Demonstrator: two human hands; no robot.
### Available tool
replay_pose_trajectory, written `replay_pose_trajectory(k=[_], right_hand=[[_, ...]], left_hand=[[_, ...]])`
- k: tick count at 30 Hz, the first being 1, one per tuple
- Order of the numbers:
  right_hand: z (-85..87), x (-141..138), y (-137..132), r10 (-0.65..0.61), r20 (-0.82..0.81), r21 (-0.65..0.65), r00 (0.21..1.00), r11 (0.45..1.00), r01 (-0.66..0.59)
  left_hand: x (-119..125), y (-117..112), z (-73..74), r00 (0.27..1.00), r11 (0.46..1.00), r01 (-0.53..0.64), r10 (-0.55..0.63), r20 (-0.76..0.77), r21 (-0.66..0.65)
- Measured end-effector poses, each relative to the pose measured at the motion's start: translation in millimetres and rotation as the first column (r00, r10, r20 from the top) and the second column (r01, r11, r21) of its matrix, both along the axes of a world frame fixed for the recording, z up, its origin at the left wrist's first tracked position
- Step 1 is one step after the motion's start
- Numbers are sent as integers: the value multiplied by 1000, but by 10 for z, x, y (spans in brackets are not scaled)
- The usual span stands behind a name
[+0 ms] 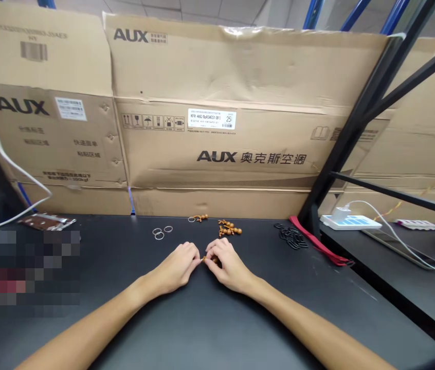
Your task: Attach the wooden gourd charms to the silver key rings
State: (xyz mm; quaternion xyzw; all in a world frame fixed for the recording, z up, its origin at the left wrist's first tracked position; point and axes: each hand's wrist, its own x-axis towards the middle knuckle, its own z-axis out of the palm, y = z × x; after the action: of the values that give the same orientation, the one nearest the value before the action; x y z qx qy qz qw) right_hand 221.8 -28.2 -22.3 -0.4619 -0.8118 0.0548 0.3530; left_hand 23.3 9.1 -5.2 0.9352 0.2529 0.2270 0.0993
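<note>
The left hand (173,265) and right hand (230,264) are curled nearly shut, both pinching a small wooden bead charm (212,260) between their fingertips just above the black table (132,329). Metal rings (159,233) and more charms (229,228) lie ahead, black rings (290,237) off to the right

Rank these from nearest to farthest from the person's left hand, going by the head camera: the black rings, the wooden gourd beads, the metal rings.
From the left hand:
1. Metal rings: just ahead, slightly to its left.
2. Wooden gourd beads: ahead, to its right.
3. Black rings: farther right, clearly the farthest.
</note>
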Motion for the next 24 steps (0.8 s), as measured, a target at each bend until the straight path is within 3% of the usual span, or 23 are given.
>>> replay_pose_trajectory(k=[8,16,24], right_hand=[[14,-9,-14,14,28,20,1000,1000,-15],[-33,37,41,-55,102,9,993,998,55],[18,33,-10,8,94,4,996,1000,-9]], left_hand=[[-1,-3,9,999,999,33,-33,7,-34],[-17,19,3,997,996,81,-80,14,-48],[-10,11,-21,999,1000,-18,19,45,-17]])
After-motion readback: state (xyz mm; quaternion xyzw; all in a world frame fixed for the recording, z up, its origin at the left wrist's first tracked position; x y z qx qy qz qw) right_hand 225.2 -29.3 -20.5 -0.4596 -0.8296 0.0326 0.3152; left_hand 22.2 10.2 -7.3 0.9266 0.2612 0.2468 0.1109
